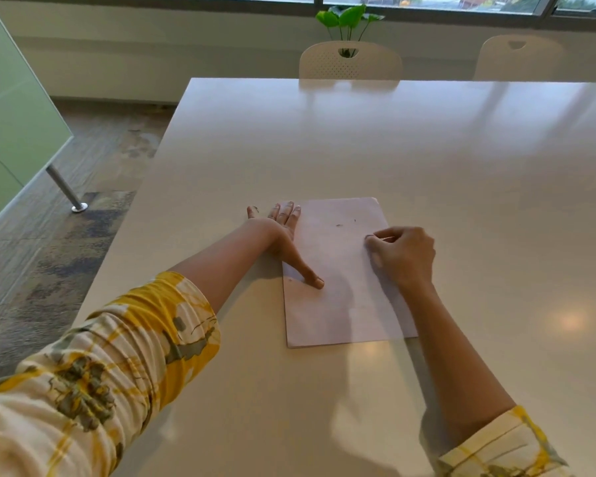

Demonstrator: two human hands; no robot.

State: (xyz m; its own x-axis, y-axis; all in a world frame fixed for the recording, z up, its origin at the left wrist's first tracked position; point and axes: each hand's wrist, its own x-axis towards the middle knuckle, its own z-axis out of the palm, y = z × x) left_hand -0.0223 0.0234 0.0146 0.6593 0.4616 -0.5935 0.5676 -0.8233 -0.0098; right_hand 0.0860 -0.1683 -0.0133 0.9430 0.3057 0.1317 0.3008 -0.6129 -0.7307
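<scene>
A pale pink folded sheet of paper (341, 297) lies flat on the glossy white table (358, 139), near its front middle. My left hand (283, 232) lies flat along the paper's left edge, fingers straight and spread, thumb pressing on the sheet. My right hand (403, 256) rests on the paper's right edge with its fingers curled, knuckles down on the sheet; whether it pinches the edge is not visible. Both forearms come from yellow-patterned sleeves at the bottom.
Two cream chairs (350, 62) (520, 56) stand at the table's far edge, with a green plant (348, 18) behind by the window. To the left are a green panel (11, 108) and a metal leg (66, 191) on the carpeted floor.
</scene>
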